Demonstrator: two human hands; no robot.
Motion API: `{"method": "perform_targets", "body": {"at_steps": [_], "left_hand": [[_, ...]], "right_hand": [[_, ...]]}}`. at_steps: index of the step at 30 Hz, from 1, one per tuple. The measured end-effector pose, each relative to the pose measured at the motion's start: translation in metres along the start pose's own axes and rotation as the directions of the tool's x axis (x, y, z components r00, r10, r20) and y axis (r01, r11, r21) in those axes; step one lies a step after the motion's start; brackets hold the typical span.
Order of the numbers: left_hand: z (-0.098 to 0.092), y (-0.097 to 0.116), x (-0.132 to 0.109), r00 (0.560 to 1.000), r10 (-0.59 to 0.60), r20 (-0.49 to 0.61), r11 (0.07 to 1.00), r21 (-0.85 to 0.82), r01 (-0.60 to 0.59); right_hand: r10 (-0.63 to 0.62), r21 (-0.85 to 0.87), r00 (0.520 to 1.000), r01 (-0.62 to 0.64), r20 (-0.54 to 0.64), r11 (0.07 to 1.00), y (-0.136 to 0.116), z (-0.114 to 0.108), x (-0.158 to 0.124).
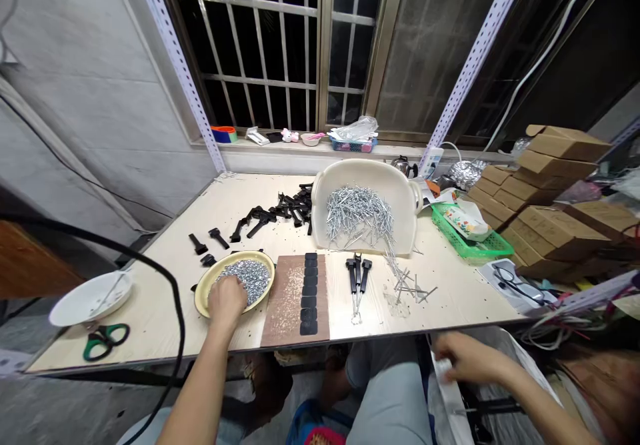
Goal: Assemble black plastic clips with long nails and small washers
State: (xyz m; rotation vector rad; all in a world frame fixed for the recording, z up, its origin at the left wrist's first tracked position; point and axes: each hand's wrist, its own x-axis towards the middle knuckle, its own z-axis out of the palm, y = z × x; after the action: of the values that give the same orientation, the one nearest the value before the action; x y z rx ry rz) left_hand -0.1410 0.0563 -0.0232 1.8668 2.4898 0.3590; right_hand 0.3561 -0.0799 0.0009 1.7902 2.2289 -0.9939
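Note:
My left hand (226, 300) reaches into a yellow bowl (205, 291) of small silver nuts (250, 278); its fingers curl down into the pile and are hidden. My right hand (463, 357) is below the table's front edge, fingers closed on the rim of a white plastic bag (445, 398). A brown board (287, 298) with a column of black pieces (310, 293) lies right of the bowl. Three black-handled parts (358, 273) rest beside it. A cream tray (367, 195) holds a heap of long silver pins (357, 211).
Loose black plastic parts (280, 211) are scattered at the table's back. A white dish (90, 296) and green-handled scissors (103, 340) sit at the front left. A green basket (470, 238), stacked cardboard boxes (545, 198) and glasses (517, 285) fill the right.

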Motion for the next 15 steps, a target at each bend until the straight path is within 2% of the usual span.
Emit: {"method": "perform_targets", "body": {"at_steps": [1, 2, 4, 5, 7, 9, 11, 13, 15], "left_hand": [[0.000, 0.001, 0.000, 1.000, -0.006, -0.009, 1.000, 0.003, 0.006], [-0.002, 0.002, 0.000, 1.000, -0.008, -0.021, 1.000, 0.001, 0.008], [-0.005, 0.004, -0.002, 0.998, -0.004, -0.061, 1.000, -0.018, 0.003], [-0.008, 0.005, -0.004, 0.996, -0.006, -0.086, 0.999, -0.041, 0.002], [-0.014, 0.006, -0.009, 0.989, -0.035, -0.145, 0.991, -0.131, 0.016], [-0.019, 0.006, -0.016, 0.977, -0.088, -0.193, 0.958, -0.285, 0.030], [-0.023, 0.008, -0.025, 0.970, -0.150, -0.192, 0.872, -0.488, 0.039], [-0.024, 0.013, -0.034, 0.970, -0.201, -0.136, 0.705, -0.707, 0.047], [-0.023, 0.025, -0.043, 0.971, -0.233, -0.055, 0.445, -0.894, 0.056]], "right_hand": [[-0.069, -0.020, 0.992, 0.067, -0.107, 0.998, -0.010, -0.004, 0.013], [-0.164, -0.036, 0.964, 0.161, -0.210, 0.986, -0.025, -0.009, 0.030], [-0.336, -0.137, 0.870, 0.307, -0.362, 0.942, -0.059, -0.019, 0.073], [-0.415, -0.218, 0.821, 0.355, -0.392, 0.909, -0.075, -0.024, 0.095], [-0.566, -0.393, 0.762, 0.438, -0.315, 0.809, -0.101, -0.031, 0.132], [-0.650, -0.529, 0.745, 0.495, -0.149, 0.689, -0.112, -0.035, 0.158], [-0.669, -0.598, 0.743, 0.532, -0.010, 0.600, -0.111, -0.036, 0.170], [-0.674, -0.625, 0.736, 0.553, 0.058, 0.550, -0.104, -0.036, 0.171], [-0.679, -0.634, 0.730, 0.562, 0.078, 0.531, -0.097, -0.037, 0.168]]}}
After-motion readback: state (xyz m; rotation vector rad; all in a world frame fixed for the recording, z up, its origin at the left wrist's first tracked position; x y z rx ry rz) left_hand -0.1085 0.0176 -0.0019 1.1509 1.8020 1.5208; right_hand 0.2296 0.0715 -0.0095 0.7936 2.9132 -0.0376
